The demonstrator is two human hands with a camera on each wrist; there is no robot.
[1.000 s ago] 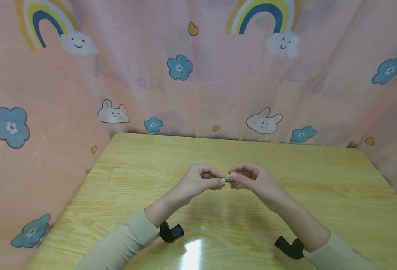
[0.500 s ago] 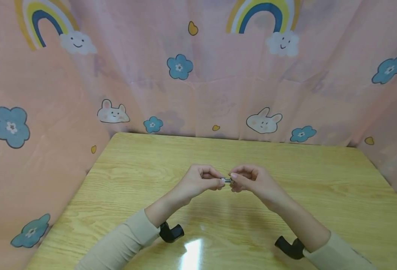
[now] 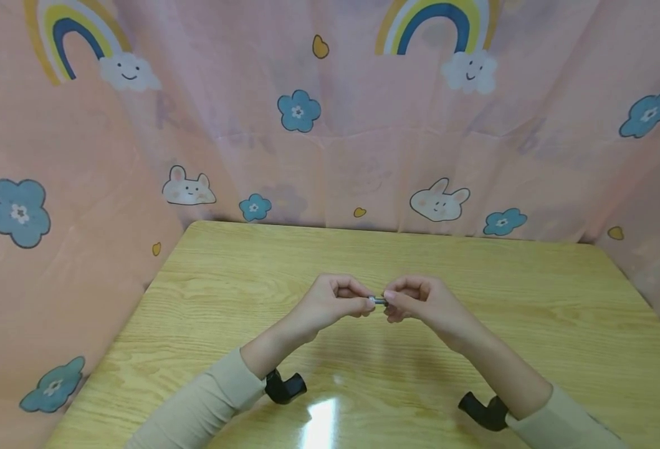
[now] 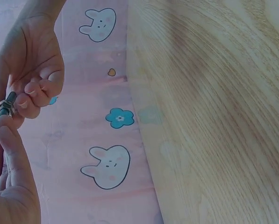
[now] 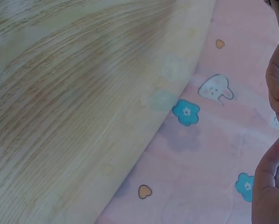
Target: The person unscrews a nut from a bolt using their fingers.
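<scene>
Above one table [image 3: 251,262], two hands [image 3: 328,305] [image 3: 429,305] hold one bolt [image 3: 379,300], one nut [image 4: 7,106].

i hold a small silver-grey metal bolt [image 3: 380,301] above the table [image 3: 223,268], nearly level in the gap between my hands. its darker, thicker end is pinched in the fingertips of my left hand [image 3: 330,305], which partly cover it, and its straight shank points toward my right hand [image 3: 427,305]. a small silvery metal nut [image 4: 5,109] sits around the shank at my right fingertips, the bolt's tip showing beyond it.
</scene>
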